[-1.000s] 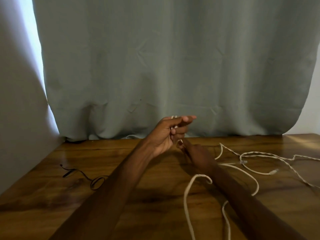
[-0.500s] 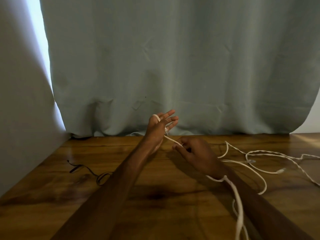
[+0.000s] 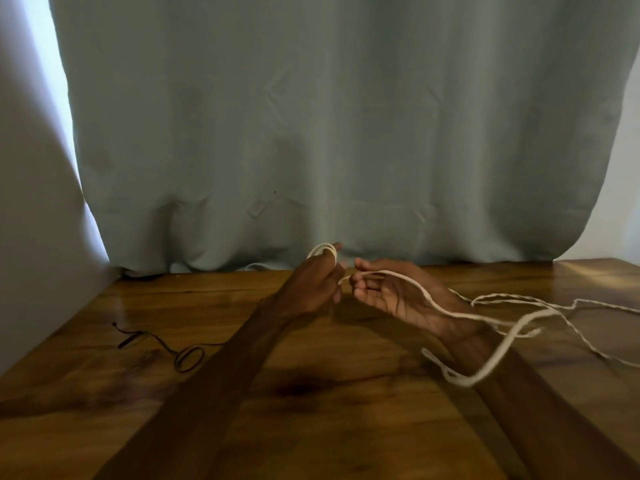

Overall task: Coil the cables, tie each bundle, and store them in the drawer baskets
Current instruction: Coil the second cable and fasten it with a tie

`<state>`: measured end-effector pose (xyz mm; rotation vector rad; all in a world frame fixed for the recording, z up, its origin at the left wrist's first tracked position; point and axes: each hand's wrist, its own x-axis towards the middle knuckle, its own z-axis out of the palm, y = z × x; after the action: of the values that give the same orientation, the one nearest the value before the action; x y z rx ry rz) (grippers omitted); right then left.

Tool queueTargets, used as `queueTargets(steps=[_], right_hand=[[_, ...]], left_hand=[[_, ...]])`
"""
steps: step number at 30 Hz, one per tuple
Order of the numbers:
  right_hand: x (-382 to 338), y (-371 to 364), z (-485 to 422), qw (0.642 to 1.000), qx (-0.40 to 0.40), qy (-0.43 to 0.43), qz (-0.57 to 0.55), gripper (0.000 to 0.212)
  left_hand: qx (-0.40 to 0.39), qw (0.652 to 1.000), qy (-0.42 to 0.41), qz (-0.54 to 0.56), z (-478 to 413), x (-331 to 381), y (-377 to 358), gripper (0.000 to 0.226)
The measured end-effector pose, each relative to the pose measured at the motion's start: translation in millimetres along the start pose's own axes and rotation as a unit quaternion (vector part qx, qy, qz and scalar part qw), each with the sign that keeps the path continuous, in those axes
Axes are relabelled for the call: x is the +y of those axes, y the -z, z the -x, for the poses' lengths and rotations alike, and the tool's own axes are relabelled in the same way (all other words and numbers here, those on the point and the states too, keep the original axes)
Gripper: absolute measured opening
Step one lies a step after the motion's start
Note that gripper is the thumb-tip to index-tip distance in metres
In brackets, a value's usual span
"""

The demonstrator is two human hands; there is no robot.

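Nearest, on the wooden worktop (image 3: pixel 311 427), slack of the white cable (image 3: pixel 465 382) is seen looped over the right forearm at the lower right of the frame. A thin black cable (image 3: pixel 180 355) is laid loose at centre left, well apart from both hands. Further back, mid-frame, the white cable is passed across the upturned palm of the right hand (image 3: pixel 398 296), its grip closed lightly on the strand between thumb and fingertips. Turns of it are wound round the raised fingers (image 3: pixel 337 247) of the left hand (image 3: pixel 317 285), whose grip is curled on it. Further white strands are trailed to the right edge. Farthest back, a grey-green curtain (image 3: pixel 346 116) is hung.
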<state>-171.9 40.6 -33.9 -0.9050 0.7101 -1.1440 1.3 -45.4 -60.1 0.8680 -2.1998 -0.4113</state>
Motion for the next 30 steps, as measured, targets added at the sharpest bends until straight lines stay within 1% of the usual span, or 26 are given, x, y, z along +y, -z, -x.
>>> queueTargets(steps=[1,2,4,5,7,9,11,13,14,15,16,17,18,19,20,21,22,23,24,25,27,29,30], right_hand=[[-1.3,3.7,-1.2,1.0,0.008,-0.001,-0.016,0.012],[-3.3,8.1,-2.8,0.999,0.019,-0.001,-0.041,0.012],[-7.4,18.8,-4.8,0.994,0.044,0.002,-0.096,0.017],[-9.3,24.7,-4.7,0.992,0.049,0.002,-0.116,0.018],[-12.0,33.9,-2.1,0.993,0.043,0.002,-0.109,0.022],[-16.2,40.1,-0.2,0.998,0.04,0.003,-0.045,0.033],[-22.7,45.2,2.0,0.997,0.065,0.012,-0.026,0.042],[-31.0,52.1,6.8,0.993,0.1,0.042,-0.051,0.044],[-35.0,55.2,9.2,0.988,0.129,0.071,-0.047,0.042],[-37.4,55.3,12.3,0.979,0.17,0.114,-0.017,0.038],[-38.3,53.7,14.4,0.961,0.219,0.168,0.032,0.031],[-37.6,49.3,16.5,0.931,0.269,0.227,0.092,0.024],[-36.0,42.2,18.7,0.89,0.315,0.287,0.162,0.019],[-33.7,34.2,19.8,0.836,0.354,0.344,0.24,0.015],[-30.8,26.4,20.4,0.767,0.379,0.406,0.323,0.012],[-27.3,18.3,20.6,0.69,0.383,0.462,0.405,0.012],[-21.8,11.4,19.8,0.616,0.37,0.509,0.474,0.014],[-15.4,5.6,17.5,0.554,0.343,0.549,0.523,0.016],[-8.2,0.6,13.9,0.523,0.304,0.572,0.553,0.019],[0.4,-5.7,10.8,0.525,0.262,0.571,0.574,0.022],[18.9,-10.8,0.6,0.568,0.187,0.506,0.622,0.034],[33.4,-6.9,-8.7,0.594,0.152,0.406,0.678,0.048],[37.0,-2.3,-12.3,0.605,0.149,0.378,0.685,0.05]], left_hand=[[-0.004,0.999,0.016,0.031,-0.6,-0.3,0.0,0.036],[-0.013,0.997,0.035,0.07,-0.9,-2.1,1.2,0.036],[-0.039,0.983,0.067,0.164,1.7,-6.5,6.9,0.046],[-0.053,0.978,0.079,0.184,4.5,-7.1,11.5,0.049],[-0.058,0.983,0.082,0.152,8.5,-10.7,18.5,0.057],[-0.019,0.99,0.09,0.107,8.6,-12.6,21.7,0.061],[0.047,0.99,0.108,0.07,4.4,-16.5,22.5,0.058],[0.113,0.987,0.102,0.047,-0.3,-22.1,25.4,0.055],[0.138,0.985,0.095,0.035,-2.3,-25.4,27.4,0.055],[0.157,0.984,0.088,0.013,-3.6,-28.1,29.6,0.056],[0.173,0.981,0.082,-0.014,-3.5,-29.6,31.4,0.057],[0.184,0.979,0.077,-0.035,-2.8,-29.9,32.6,0.058],[0.192,0.977,0.072,-0.05,-2.0,-28.6,33.3,0.058],[0.197,0.976,0.071,-0.064,-1.8,-27.5,32.8,0.058],[0.2,0.974,0.073,-0.078,-0.6,-24.0,32.4,0.058],[0.202,0.972,0.075,-0.092,0.0,-20.7,31.5,0.058],[0.202,0.971,0.076,-0.106,0.3,-17.3,30.7,0.058],[0.198,0.97,0.077,-0.117,0.3,-14.4,30.0,0.058],[0.192,0.97,0.078,-0.123,0.1,-11.3,29.3,0.058],[0.184,0.972,0.075,-0.124,-0.9,-8.5,28.3,0.058],[0.152,0.982,0.043,-0.107,-4.7,-4.2,26.2,0.058],[0.094,0.993,-0.008,-0.068,-9.2,1.5,25.1,0.058],[0.066,0.997,-0.022,-0.04,-11.3,5.4,25.6,0.059]])
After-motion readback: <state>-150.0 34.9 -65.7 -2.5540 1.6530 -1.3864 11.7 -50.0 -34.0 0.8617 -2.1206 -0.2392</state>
